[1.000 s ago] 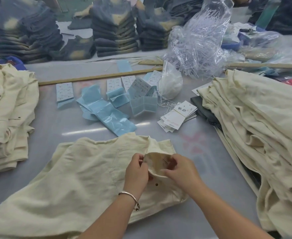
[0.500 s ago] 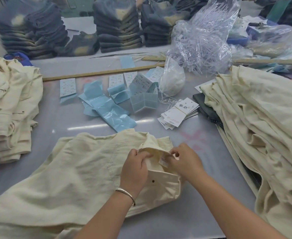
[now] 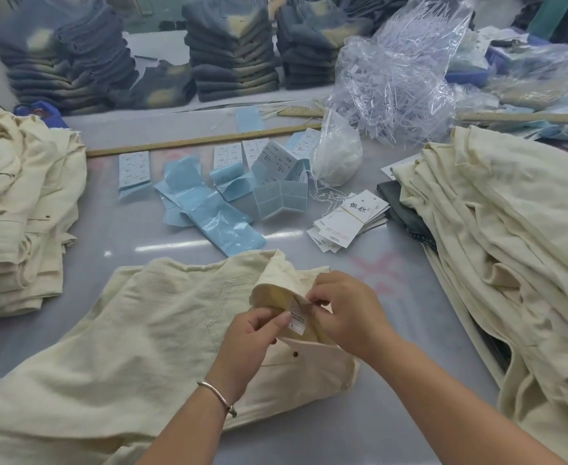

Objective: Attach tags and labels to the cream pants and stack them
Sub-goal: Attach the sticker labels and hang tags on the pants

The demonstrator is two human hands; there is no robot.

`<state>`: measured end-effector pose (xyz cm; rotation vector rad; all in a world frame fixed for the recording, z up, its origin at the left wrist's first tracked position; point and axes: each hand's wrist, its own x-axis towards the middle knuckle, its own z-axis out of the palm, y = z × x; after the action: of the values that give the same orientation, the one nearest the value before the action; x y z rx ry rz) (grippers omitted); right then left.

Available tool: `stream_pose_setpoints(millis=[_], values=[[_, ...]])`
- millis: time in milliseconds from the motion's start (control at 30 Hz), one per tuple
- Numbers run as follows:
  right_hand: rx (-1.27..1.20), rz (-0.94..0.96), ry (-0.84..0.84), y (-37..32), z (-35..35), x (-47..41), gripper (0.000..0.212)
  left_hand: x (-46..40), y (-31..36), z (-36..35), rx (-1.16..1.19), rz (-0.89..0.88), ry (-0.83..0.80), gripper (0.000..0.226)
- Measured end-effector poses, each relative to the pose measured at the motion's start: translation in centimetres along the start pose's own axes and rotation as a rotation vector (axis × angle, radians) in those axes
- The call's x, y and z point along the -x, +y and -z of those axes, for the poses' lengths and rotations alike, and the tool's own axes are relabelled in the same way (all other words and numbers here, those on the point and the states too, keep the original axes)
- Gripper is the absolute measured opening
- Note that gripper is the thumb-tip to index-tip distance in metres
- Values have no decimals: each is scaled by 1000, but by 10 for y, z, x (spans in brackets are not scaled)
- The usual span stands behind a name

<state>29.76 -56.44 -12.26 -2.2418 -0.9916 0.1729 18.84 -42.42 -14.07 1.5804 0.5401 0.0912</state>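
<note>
One pair of cream pants (image 3: 114, 344) lies flat on the grey table in front of me, its waistband folded open. A small white printed label (image 3: 296, 317) shows inside the waistband. My left hand (image 3: 250, 333) pinches the waistband beside the label. My right hand (image 3: 344, 313) pinches the label's upper edge with thumb and forefinger. A fanned pile of white hang tags (image 3: 348, 221) lies beyond the pants. Light blue sticker sheets (image 3: 208, 209) and white size stickers (image 3: 134, 169) lie at mid-table.
A folded stack of cream pants (image 3: 17, 209) sits at the left, a looser heap of cream pants (image 3: 497, 236) at the right. A clear bag of plastic fasteners (image 3: 400, 72) and a white string bundle (image 3: 338, 156) stand behind. Dark folded jeans (image 3: 232, 52) line the back.
My hands have opened the waistband further and the white label inside is now exposed. My right hand has shifted onto the label; my left hand has slid lower along the waistband.
</note>
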Motion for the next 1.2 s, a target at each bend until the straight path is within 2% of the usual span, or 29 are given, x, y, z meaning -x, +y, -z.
stream_pose_setpoints(millis=[300, 367, 467, 567, 667, 767, 900, 1067, 1133, 1200], values=[[-76, 42, 52, -9, -8, -8, 9, 9, 2, 17, 70, 25, 21, 21], [-94, -52, 78, -6, -15, -12, 11, 9, 1, 21, 72, 22, 4, 25], [-63, -365, 84, 15, -14, -21, 23, 9, -2, 25, 52, -32, -52, 46], [-150, -575, 170, 42, -5, -26, 31, 5, -9, 31, 28, -105, -44, 53], [-241, -600, 287, 55, 1, -33, 39, -5, -14, 40, 61, -50, -44, 51], [-179, -553, 322, 55, -2, -48, 31, -24, -11, 49, 53, 23, -3, 45], [-103, -457, 358, 45, -14, -71, 29, -82, 3, 68, -225, -41, 106, 27], [-112, -370, 288, 37, -39, -87, 41, -194, 40, 93, -595, -317, 451, 12], [-132, -340, 290, 37, -47, -91, 50, -238, 52, 101, -776, -384, 543, 36], [-130, -286, 336, 39, -50, -97, 57, -277, 59, 109, -982, -370, 546, 70]])
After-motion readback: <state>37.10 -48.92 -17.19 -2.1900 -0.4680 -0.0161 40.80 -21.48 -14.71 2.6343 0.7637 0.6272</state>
